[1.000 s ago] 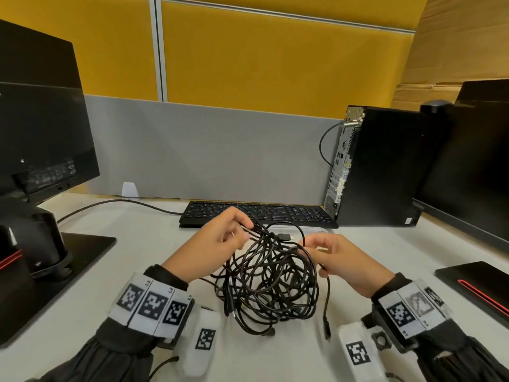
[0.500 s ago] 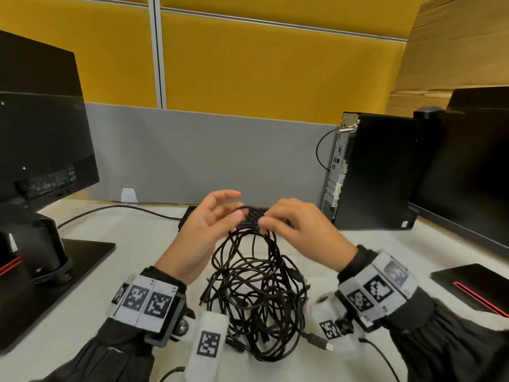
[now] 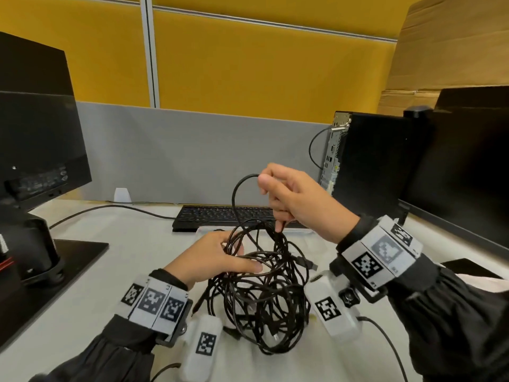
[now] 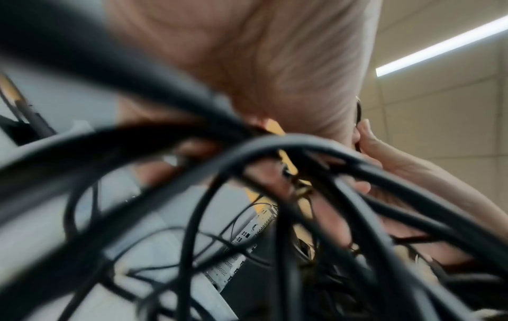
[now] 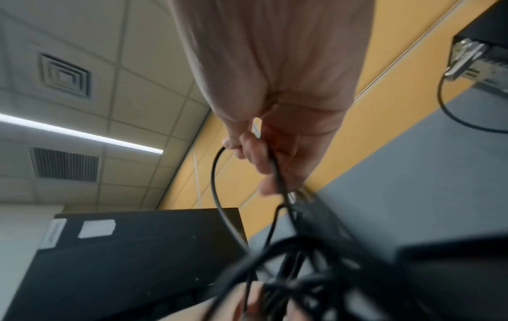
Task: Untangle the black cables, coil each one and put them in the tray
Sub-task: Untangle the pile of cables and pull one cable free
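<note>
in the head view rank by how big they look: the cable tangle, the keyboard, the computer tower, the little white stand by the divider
1. computer tower
2. cable tangle, close to the tower in apparent size, but nearer the camera, so the order of these two is unsure
3. keyboard, partly hidden behind the hands
4. white stand, clearly smallest

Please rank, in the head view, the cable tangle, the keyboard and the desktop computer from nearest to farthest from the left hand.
1. Cable tangle: gripped by the left hand.
2. Keyboard: just behind it.
3. Desktop computer: far right, at the back.
</note>
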Demonstrator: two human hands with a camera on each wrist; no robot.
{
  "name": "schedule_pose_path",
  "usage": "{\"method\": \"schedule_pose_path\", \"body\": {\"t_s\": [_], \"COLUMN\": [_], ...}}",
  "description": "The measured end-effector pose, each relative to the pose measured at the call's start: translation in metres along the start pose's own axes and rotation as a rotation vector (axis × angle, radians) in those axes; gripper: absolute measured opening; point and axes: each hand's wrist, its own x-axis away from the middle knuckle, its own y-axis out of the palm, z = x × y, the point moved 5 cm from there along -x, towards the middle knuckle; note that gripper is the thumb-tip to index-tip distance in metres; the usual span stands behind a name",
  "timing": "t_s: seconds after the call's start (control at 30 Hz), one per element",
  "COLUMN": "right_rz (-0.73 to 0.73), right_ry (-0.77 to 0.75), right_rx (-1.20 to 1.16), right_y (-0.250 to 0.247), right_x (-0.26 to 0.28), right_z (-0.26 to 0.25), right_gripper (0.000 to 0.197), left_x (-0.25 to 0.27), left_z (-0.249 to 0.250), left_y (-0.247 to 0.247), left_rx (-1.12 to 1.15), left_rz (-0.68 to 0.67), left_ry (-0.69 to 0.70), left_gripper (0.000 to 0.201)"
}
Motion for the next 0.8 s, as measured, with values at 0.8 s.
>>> {"method": "schedule_pose_path", "body": {"t_s": [0.8], "right_rz": [0.223], "right_ry": [-0.242], "right_rx": [0.176], "right_y": [-0.022], "right_x": [0.014], "right_z": [-0.035], "right_gripper": [0.025], "left_x": [0.000], "left_z": [0.004], "left_y": [-0.007], "left_rx": [0.172], "left_rz": [0.269], "left_ry": [0.015], "left_gripper": [0.038]}}
